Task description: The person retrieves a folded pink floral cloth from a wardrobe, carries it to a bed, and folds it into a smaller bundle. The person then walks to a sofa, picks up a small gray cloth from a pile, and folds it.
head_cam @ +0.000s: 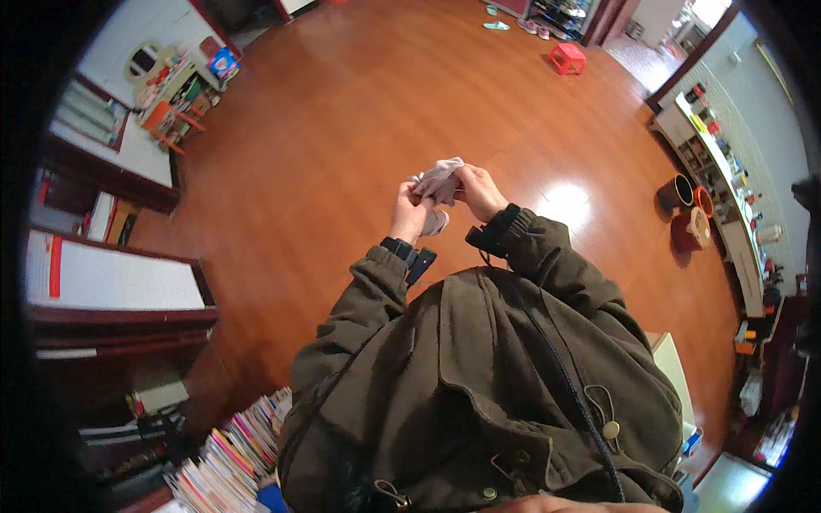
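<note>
A pale pinkish-grey piece of soft cloth (pixel 440 179), possibly a sock, is held up in front of my body, above the floor. My left hand (pixel 409 214) pinches its left side between thumb and fingers. On the other side, my right hand (pixel 482 193) grips the upper right edge. Part of the same pale fabric hangs down beside my left wrist. The cloth is bunched, so its full shape is hidden. Black straps with small devices sit at both wrists, by the cuffs of a dark olive jacket (pixel 410 378).
Reddish-brown flooring (pixel 333 115) spreads around me. Stacked books or magazines (pixel 224 458) stand at lower left. A red plastic stool (pixel 567 59) is at the far right. Buckets (pixel 675 191) stand by a long white cabinet (pixel 731 205) bearing bottles. An orange chair (pixel 170 122) is at upper left.
</note>
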A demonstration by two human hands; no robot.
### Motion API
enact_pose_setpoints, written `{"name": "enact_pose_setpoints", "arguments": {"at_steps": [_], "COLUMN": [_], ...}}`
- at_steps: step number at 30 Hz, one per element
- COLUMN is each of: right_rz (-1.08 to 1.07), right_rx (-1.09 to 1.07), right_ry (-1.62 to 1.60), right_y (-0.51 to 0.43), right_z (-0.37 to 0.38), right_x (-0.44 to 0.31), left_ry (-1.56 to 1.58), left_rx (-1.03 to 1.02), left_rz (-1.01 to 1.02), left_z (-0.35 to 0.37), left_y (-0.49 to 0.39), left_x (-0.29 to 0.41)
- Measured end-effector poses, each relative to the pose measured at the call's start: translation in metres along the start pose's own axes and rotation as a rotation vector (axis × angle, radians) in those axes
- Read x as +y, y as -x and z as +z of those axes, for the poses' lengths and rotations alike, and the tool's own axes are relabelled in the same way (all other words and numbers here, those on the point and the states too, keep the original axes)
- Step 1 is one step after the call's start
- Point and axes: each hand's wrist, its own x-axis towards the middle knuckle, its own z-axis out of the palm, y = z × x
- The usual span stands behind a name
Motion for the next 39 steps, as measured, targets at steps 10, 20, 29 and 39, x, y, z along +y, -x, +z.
{"name": "enact_pose_setpoints", "arguments": {"at_steps": [10, 20, 29, 39], "right_rz": [-0.067, -0.141, -0.84, -0.334], "right_rx": [0.189, 0.225, 0.47, 0.522], "right_ry": [-0.33, -0.155, 1.082, -0.191], "right_y": [-0.137, -0.294, -0.476, -0.653], "right_z": [-0.152, -0.289, -0.377, -0.507], "right_x": [-0.089, -0.246, -0.321, -0.433], "left_ry": [-0.041, 0.104, 0.067, 0.674], "left_rx": [-0.232, -0.397, -0.374, -0.99], "left_rz": [0.121, 0.158, 0.028, -0.53], "left_z": [0.129, 0.249, 0.288, 0.384], "left_y": [-0.231, -0.437, -0.672, -0.947], "left_x": [0.022, 0.116, 0.119, 0.126]}}
